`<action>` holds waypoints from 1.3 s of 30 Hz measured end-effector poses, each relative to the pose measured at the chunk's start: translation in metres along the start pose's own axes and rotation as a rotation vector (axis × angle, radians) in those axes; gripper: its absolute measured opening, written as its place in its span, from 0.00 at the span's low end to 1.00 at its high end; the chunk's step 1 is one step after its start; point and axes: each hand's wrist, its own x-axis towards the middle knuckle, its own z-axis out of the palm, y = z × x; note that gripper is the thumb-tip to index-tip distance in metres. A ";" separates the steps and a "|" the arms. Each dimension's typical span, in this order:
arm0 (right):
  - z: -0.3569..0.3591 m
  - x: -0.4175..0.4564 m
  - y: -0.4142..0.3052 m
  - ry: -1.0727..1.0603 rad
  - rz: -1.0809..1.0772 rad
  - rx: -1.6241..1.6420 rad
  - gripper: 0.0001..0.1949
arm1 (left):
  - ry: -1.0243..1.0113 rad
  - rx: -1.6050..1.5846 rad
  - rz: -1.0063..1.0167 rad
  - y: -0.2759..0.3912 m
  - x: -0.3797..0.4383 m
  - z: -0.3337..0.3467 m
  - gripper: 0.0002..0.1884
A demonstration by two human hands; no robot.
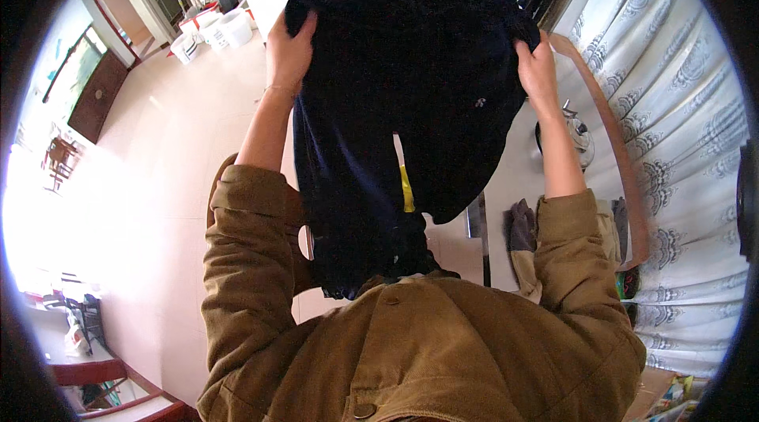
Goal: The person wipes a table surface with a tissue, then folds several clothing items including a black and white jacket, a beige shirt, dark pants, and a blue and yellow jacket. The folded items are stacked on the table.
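Dark navy or black trousers [409,66] with a gathered waistband hang spread out in front of me. My left hand [292,53] grips one end of the waistband, its thumb lying over the cloth. At the opposite end my right hand [538,69] pinches the waistband between thumb and fingers. A small pale logo [480,103] shows on the cloth nearer my right hand. The legs droop towards my brown jacket [415,339], and their lower ends bunch up near its front. Through the gap between the legs a strip of something yellow [407,187] is visible.
On my right stands a table [504,184] with a brown rim, bearing a metal kettle [581,140] and grey-and-beige cloth items [523,247]. A patterned curtain [670,143] hangs beyond it. Part of a wooden chair [296,250] shows behind the trousers. White buckets [234,27] stand far left.
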 end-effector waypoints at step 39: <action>-0.032 -0.241 0.091 -0.452 1.160 1.053 0.38 | -0.584 -0.933 -0.707 0.118 -0.026 0.245 0.13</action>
